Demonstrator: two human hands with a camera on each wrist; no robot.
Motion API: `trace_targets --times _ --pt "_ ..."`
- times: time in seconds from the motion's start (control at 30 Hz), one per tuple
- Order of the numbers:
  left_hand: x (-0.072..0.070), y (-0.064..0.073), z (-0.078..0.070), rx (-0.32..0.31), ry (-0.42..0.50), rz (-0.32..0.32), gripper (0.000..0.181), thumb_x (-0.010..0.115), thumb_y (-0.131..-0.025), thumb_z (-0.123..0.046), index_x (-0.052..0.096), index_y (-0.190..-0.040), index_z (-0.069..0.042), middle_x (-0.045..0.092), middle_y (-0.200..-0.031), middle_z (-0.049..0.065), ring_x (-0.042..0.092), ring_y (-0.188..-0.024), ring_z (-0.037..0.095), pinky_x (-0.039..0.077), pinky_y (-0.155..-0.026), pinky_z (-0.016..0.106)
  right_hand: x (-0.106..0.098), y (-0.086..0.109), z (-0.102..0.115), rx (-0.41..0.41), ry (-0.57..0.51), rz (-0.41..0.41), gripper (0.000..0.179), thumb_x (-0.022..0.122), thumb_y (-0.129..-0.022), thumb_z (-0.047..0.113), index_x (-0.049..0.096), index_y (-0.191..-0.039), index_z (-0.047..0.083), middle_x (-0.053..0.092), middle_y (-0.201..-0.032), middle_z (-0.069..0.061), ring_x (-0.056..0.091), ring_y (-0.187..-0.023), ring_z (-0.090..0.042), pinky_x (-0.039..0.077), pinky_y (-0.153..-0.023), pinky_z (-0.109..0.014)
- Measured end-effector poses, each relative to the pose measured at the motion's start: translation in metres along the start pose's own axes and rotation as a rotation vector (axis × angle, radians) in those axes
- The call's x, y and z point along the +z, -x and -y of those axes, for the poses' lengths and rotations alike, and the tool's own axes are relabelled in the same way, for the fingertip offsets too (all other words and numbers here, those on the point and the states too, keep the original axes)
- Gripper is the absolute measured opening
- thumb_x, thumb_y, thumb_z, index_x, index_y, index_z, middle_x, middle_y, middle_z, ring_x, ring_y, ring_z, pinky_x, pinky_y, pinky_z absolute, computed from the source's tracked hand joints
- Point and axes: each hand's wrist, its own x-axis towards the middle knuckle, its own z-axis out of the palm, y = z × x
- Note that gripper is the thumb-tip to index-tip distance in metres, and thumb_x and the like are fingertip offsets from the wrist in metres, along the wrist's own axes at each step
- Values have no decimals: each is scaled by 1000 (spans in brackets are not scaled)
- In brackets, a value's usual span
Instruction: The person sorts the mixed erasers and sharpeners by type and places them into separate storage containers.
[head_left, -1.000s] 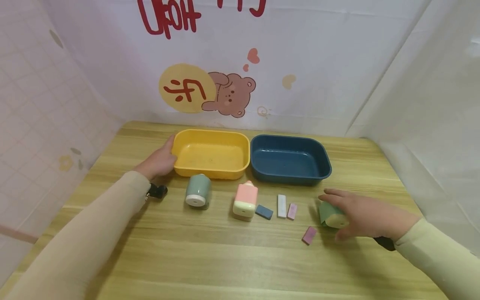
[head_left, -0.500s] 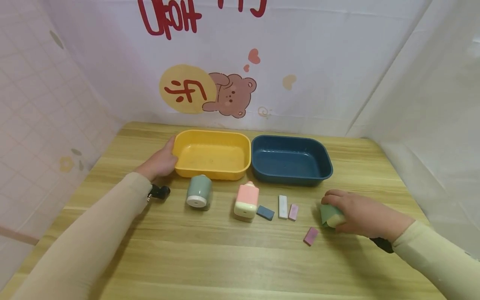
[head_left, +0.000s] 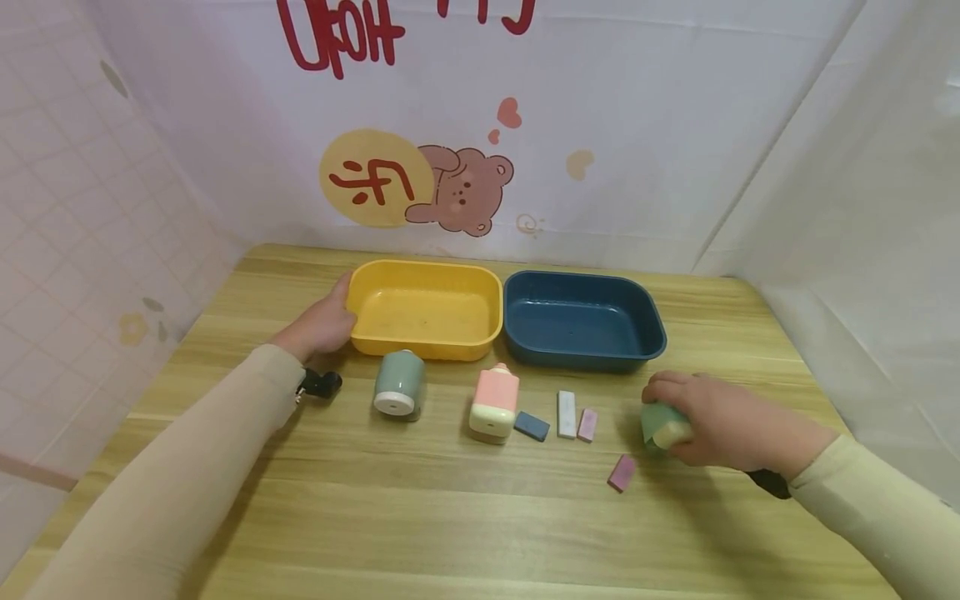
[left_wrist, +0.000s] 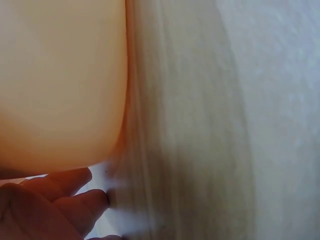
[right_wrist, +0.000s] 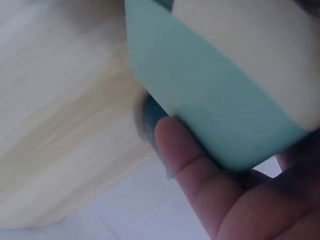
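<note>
My right hand [head_left: 723, 421] holds a green and cream block-shaped object [head_left: 663, 427] at the table's right side, fingers over the top and thumb on the near side. In the right wrist view the block [right_wrist: 200, 90] shows a pale green band beside a cream part, with a finger [right_wrist: 185, 155] along its edge. At the left end of the yellow bin [head_left: 423, 346] my left hand [head_left: 318, 321] rests against the wall. The left wrist view has the bin wall [left_wrist: 60, 85] large, with fingers [left_wrist: 80, 207] extended beside its lower edge.
A dark blue bin [head_left: 585, 360] adjoins the yellow one. In front stand a grey-green bottle-shaped container [head_left: 400, 379] and a pink and cream one [head_left: 495, 392]. Small bars lie between: dark blue [head_left: 532, 426], white [head_left: 566, 414], light pink [head_left: 587, 425] and magenta [head_left: 622, 472].
My right hand, earlier spread over the green and cream block, has closed its fingers around it. The left hand and the bins look the same.
</note>
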Motion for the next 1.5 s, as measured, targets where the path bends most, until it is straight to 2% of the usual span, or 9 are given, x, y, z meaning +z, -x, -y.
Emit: trace_targets --times 0.1,0.3,0.57,0.77,0.9,1.0,1.17,1.33,1.5 --pt "0 0 1 -6 0 2 86 35 -99 -6 -18 -167 -10 12 -172 30 26 -156 45 14 -129 64 -7 -3 4 6 7 -17 58 92 -67 19 66 -119 20 61 -116 11 54 -87 -10 51 -72 -28" --pt "0 0 1 -8 13 7 87 35 -99 -6 -19 -166 -10 9 -173 29 21 -158 44 12 -129 63 -22 -12 14 -13 14 -66 59 91 -66 18 65 -119 18 63 -120 7 56 -89 -11 51 -71 -30" --pt "0 -1 1 6 31 -2 88 38 -99 -5 -18 -167 -12 12 -173 30 22 -158 47 13 -129 65 -44 -34 24 -36 24 -107 57 88 -70 15 64 -122 14 62 -121 6 58 -92 -12 53 -74 -33" --pt "1 -2 3 0 19 -3 88 37 -99 -5 -20 -166 -12 13 -172 31 27 -156 46 15 -128 65 -52 -63 29 -79 20 -156 56 84 -73 10 62 -124 8 62 -125 -2 58 -92 -20 52 -78 -36" --pt "1 -3 3 -6 17 -3 88 36 -99 -5 -20 -166 -12 13 -172 30 31 -153 44 16 -128 64 -55 -86 33 -101 15 -173 55 84 -75 12 62 -125 6 62 -129 -7 61 -101 -28 51 -86 -43" --pt "1 -2 2 -8 18 -3 88 36 -99 -5 -20 -166 -12 13 -173 30 33 -151 44 16 -128 64 -58 -103 36 -91 14 -168 55 83 -78 15 62 -127 6 62 -133 -9 61 -108 -33 51 -90 -46" --pt "0 0 1 -6 26 0 88 36 -99 -5 -19 -166 -11 13 -172 31 35 -148 44 18 -128 64 -64 -131 45 -72 -5 -135 55 81 -82 18 61 -131 7 62 -134 -10 60 -110 -34 51 -95 -49" --pt "-2 0 -1 -15 16 2 87 36 -99 -5 -19 -167 -11 12 -172 31 30 -153 46 16 -128 64 -68 -153 50 -30 -25 -90 57 79 -86 24 58 -136 9 58 -141 -10 58 -116 -34 47 -105 -51" --pt "-4 0 -2 -18 7 5 87 36 -99 -6 -19 -166 -10 10 -173 30 24 -157 46 14 -129 63 -68 -174 53 5 -55 -85 58 78 -86 28 57 -138 13 56 -141 -7 55 -115 -31 48 -100 -47"
